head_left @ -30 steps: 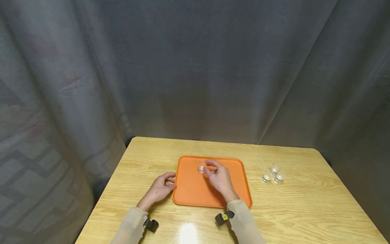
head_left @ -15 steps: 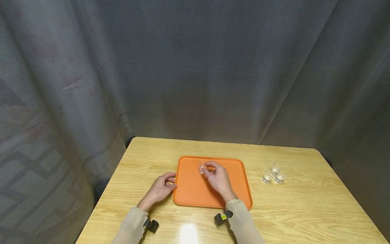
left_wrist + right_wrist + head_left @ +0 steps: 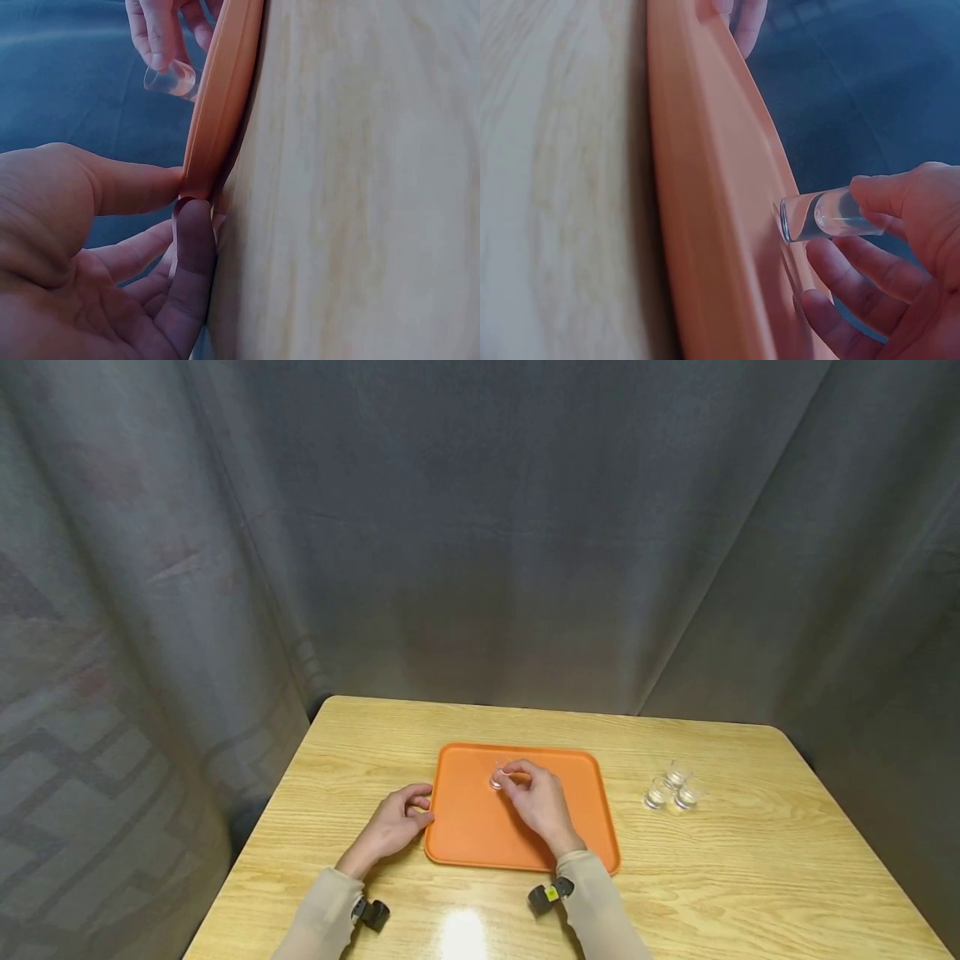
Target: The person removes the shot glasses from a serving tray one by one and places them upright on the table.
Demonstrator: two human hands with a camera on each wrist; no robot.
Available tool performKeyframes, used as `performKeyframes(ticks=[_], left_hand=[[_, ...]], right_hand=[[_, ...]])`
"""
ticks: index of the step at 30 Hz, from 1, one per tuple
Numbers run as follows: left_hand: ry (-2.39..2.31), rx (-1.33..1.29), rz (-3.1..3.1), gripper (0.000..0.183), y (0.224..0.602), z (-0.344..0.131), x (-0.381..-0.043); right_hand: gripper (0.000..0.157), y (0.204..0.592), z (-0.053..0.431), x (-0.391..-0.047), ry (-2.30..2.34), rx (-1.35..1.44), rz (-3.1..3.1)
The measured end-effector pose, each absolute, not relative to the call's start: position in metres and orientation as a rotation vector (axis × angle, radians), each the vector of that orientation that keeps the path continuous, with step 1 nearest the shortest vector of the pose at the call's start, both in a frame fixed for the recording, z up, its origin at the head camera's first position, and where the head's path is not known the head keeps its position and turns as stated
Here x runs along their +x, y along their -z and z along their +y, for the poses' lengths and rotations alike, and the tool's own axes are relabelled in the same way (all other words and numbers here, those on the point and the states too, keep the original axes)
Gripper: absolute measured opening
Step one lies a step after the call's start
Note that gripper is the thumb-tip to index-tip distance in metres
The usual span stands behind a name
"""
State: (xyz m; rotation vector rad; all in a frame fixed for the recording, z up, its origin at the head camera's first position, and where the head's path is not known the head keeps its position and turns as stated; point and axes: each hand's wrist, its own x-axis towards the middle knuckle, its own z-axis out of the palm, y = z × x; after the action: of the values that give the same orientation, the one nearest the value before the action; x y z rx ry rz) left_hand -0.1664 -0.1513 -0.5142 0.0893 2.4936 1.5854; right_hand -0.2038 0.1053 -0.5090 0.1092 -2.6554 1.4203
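A small clear shot glass [image 3: 496, 782] stands on the orange tray [image 3: 480, 839], toward its far side. My right hand [image 3: 542, 806] reaches over the tray and pinches the glass near its rim. In the right wrist view the thumb lies on one side of the glass [image 3: 802, 216], and part of the index finger shows behind it. At the tray's left edge is my left hand [image 3: 393, 825]. The left wrist view shows its thumb on the tray's rim [image 3: 214, 112] and a finger against the underside, gripping the edge.
Three more clear shot glasses [image 3: 673, 787] stand close together on the wooden table [image 3: 750, 860], to the right of the tray. A dark grey curtain [image 3: 480, 568] hangs behind the table and along its sides.
My right hand's thumb and fingers have closed from beside the shot glass onto its rim. The glass has shifted very slightly. The left hand and tray look much the same.
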Motion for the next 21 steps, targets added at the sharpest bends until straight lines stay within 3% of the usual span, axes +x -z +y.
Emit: performKeyframes(ticks=[21], left_hand=[[-1.572, 0.086, 2.507, 0.046, 0.513, -0.150, -0.165]], right_hand=[[0.009, 0.505, 0.123, -0.200, -1.513, 0.093, -2.611]])
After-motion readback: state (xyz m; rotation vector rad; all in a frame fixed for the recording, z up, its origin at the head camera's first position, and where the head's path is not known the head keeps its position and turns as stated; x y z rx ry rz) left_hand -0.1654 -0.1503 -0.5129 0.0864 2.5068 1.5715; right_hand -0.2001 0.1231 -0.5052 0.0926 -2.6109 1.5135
